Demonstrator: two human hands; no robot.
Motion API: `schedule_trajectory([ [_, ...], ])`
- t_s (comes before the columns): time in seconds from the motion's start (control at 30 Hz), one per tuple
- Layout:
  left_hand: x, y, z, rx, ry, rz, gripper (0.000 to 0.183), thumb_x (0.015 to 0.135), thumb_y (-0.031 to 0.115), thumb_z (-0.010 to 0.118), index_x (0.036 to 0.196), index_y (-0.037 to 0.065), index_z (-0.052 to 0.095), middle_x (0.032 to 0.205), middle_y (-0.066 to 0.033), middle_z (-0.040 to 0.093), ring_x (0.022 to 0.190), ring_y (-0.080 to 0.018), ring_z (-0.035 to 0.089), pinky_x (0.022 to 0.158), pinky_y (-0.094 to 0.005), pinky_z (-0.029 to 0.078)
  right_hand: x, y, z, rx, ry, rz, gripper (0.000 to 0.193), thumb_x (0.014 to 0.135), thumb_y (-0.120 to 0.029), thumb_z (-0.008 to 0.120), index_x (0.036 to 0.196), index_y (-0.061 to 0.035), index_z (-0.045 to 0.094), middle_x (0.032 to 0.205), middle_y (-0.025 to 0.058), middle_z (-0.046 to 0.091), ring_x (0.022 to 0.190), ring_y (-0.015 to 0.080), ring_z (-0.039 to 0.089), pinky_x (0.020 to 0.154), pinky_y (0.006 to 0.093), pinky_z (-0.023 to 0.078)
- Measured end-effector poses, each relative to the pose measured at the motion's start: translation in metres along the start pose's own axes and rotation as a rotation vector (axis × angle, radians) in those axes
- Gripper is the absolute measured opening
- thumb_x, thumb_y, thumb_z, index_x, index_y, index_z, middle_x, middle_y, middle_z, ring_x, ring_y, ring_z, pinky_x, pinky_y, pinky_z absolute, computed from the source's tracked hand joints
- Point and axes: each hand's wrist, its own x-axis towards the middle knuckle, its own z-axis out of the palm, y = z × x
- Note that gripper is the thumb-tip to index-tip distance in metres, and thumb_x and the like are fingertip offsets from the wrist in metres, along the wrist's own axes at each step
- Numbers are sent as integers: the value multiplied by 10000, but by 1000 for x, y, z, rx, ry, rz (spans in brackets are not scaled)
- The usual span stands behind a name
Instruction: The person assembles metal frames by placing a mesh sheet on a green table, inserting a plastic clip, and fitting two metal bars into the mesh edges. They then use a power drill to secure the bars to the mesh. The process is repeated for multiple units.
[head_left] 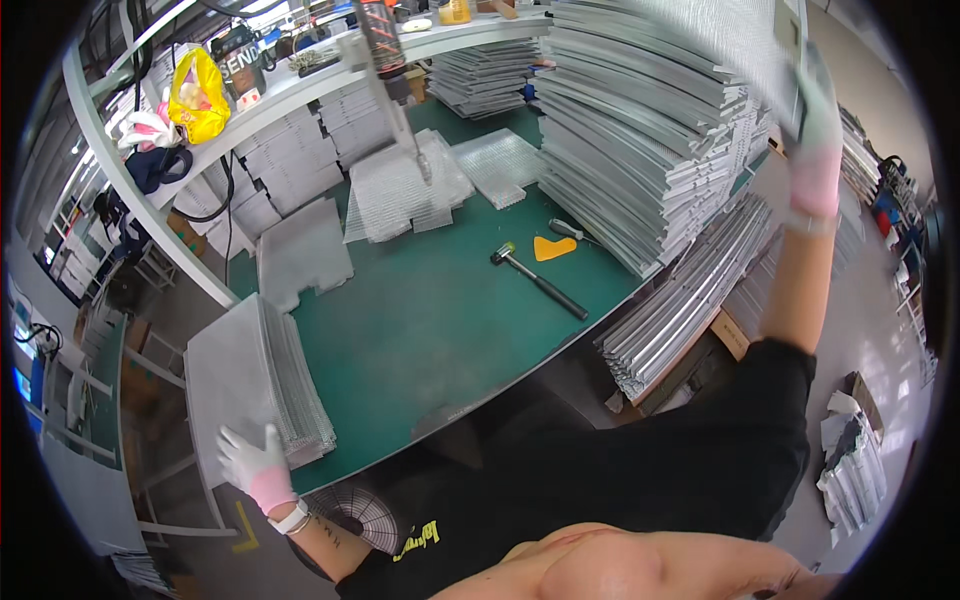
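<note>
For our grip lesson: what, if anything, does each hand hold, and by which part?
The right hand holds a blurred panel by its right edge. The left hand is at the left panel stack, its grip unclear.

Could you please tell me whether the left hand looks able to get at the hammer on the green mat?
Probably yes, with a reach across: the left hand is at the near end of a panel stack, but only green mat shows between that stack and the uncovered hammer.

Two gloved hands (252,462) (815,125) — one hammer (550,290), one screwdriver (565,228), one orange scraper (553,248), one yellow bag (196,97).
</note>
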Motion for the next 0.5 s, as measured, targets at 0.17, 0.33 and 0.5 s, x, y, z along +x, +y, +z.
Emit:
schedule_trajectory([
  [0.17, -4, -2, 23, -105, -218, -50, 817, 861, 538, 626, 1403, -42, 435, 1492, -255, 383, 1262, -411, 509, 1034, -483, 436, 117, 5, -10, -550, 10, 49, 371, 911, -307, 575, 1023, 30, 679, 949, 181, 670, 785, 243, 618, 676, 386, 493],
  [0.33, 3, 19, 10, 6, -320, 23, 870, 812, 604, 650, 1347, -61, 478, 1420, -305, 447, 1169, -428, 580, 972, -479, 485, 210, 74, -76, -1123, 46, -72, 545, 849, -423, 613, 969, 104, 682, 920, 240, 711, 848, 365, 671, 799, 449, 502],
  [0.5, 19, 10, -30, 88, -443, 110, 730, 770, 580, 698, 1087, -75, 639, 987, -280, 681, 978, -419, 664, 858, -463, 527, 122, 44, -12, -1136, 55, -237, 380, 1003, -255, 543, 1278, -3, 616, 1218, 97, 676, 1093, 176, 634, 966, 286, 453],
])
